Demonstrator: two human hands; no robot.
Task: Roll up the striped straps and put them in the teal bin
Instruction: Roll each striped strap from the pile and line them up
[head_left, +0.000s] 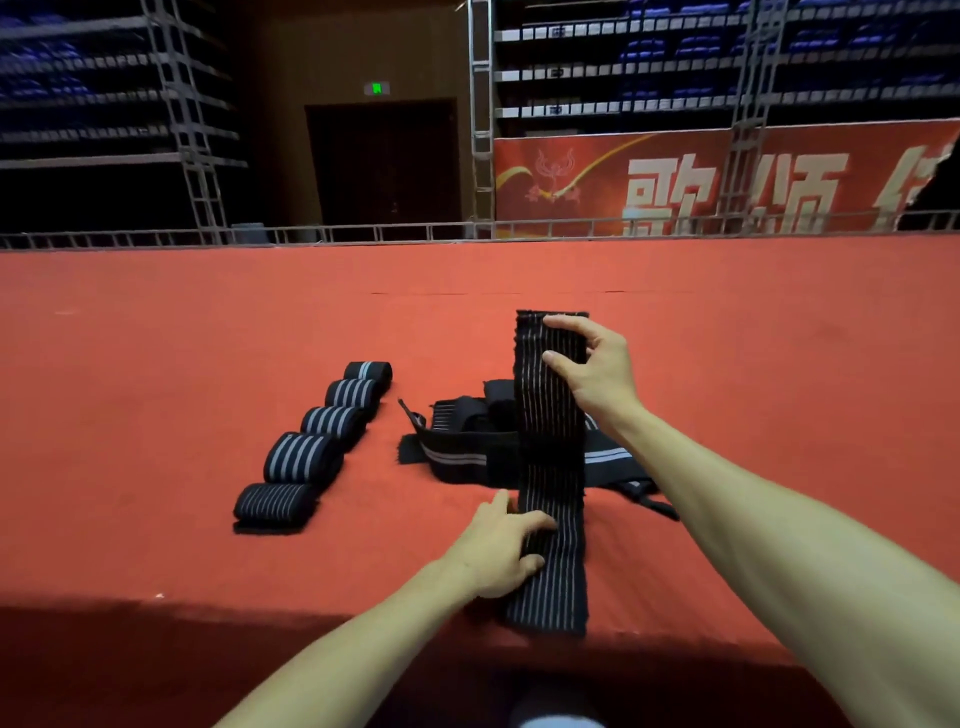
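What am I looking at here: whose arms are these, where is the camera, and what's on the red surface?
There is no machine here. It is one picture, from a camera worn on a person's head, looking forward and down. The two bare arms are that person's own. The right hand grips the far end of a long strap, which is stretched out between the hands. The left hand presses its near part onto the red surface. To the left lie five rolled straps in a row. Under the long strap is a loose pile of unrolled ones. No teal bin shows in this view.
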